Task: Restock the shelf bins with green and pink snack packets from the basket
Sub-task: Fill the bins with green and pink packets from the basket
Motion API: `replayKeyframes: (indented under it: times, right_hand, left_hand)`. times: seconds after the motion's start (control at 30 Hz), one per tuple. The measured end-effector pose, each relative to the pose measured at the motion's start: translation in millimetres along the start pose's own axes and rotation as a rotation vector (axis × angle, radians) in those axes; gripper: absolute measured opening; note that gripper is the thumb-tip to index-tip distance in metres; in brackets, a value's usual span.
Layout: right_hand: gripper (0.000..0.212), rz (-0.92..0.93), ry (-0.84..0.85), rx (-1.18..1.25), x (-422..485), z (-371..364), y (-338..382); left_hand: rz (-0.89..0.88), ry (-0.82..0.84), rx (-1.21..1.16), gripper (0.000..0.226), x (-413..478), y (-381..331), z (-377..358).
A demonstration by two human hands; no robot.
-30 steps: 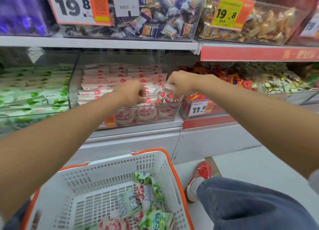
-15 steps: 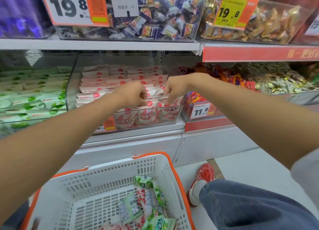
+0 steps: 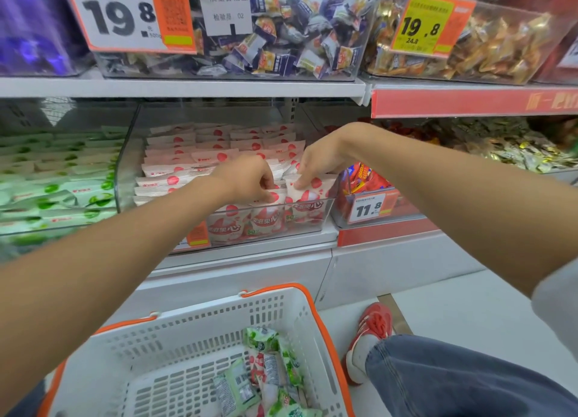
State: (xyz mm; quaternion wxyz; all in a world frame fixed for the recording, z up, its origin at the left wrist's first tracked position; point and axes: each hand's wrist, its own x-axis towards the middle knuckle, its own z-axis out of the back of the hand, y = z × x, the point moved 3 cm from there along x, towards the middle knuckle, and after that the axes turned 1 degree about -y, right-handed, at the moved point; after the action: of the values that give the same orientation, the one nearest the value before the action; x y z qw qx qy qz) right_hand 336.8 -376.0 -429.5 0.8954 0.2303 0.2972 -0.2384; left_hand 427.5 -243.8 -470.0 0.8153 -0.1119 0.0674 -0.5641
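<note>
Since the front row seems meant to stand face-out against the clear wall of the bin (image 3: 126, 172), we have our left hand (image 3: 248, 179) and right hand (image 3: 319, 163) close together there, each pinching the top edge of a pink packet (image 3: 311, 189), while green packets (image 3: 261, 338) lie in the basket (image 3: 275, 288) below.

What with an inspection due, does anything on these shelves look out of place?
Nothing stands out. The pink packets lie in tidy rows in their bin, the green packets likewise beside it. Only the basket holds a loose jumble. The left hand and right hand grip front-row pink packets.
</note>
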Motion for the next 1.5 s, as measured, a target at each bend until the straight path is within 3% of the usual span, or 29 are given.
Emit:
replayKeyframes:
  times: [0.17,0.37,0.5,0.83,1.0,1.13,1.23,1.37,1.5]
  right_hand:
    - [0.032,-0.054,-0.019,-0.171,8.2,-4.4,2.6]
    - [0.029,-0.062,-0.019,-0.177,15.5,-14.2,-0.1]
    - [0.042,-0.078,-0.056,-0.309,17.7,-21.6,5.3]
    - [0.043,-0.094,-0.078,-0.344,16.9,-32.0,12.8]
    - [0.023,0.038,-0.222,-0.34,-1.1,-19.1,8.3]
    - [0.017,0.121,-0.284,-0.526,-14.6,-16.6,7.4]
    - [0.025,0.092,-0.335,-0.686,-9.3,-25.9,5.2]
    - [0.03,0.108,-0.382,-0.755,-5.2,-22.4,9.0]
    - [0.035,0.142,-0.465,-0.748,-12.3,-8.4,10.6]
  left_hand:
    - [0.017,-0.005,-0.01,0.022,2.8,2.5,-0.8]
    - [0.04,-0.022,0.02,0.022,5.8,3.1,-1.8]
    - [0.046,-0.031,0.024,0.019,5.7,1.3,-1.9]
    - [0.064,-0.063,0.074,0.018,3.7,0.7,-3.0]
    - [0.068,-0.061,0.106,0.022,1.1,-2.1,-3.7]
    - [0.044,-0.054,-0.068,0.009,0.2,-7.8,-2.1]
    - [0.034,-0.071,-0.254,0.02,0.4,-12.3,-2.6]
    - [0.049,-0.102,-0.291,0.031,5.0,-14.6,-8.2]
    - [0.045,-0.113,-0.295,0.015,10.8,-16.7,-7.7]
